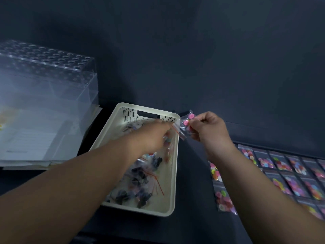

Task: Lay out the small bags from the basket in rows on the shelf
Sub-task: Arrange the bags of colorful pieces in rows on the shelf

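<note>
1. Looking down from the head view, I pinch one small bag [186, 122] of pink buttons between the fingertips of my right grip [209, 131]. I hold it in the air just past the far right corner of the basket [140, 211].
2. My left grip [154, 136] reaches down into the basket, over the loose bags [140, 176]. It is blurred, so I cannot tell whether it is closed on one.
3. Done so far: several rows of button bags [290, 173] lie flat, side by side, on the shelf [193, 187] to my right, and they run out of frame.
4. Left to do: a heap of bags lies in the basket, many with dark contents. I judge the job well begun but far from finished, and the bag I hold is not yet laid down.
5. A clear box [47, 85] sits on papers [26, 138] at my left, apart from the work.
</note>
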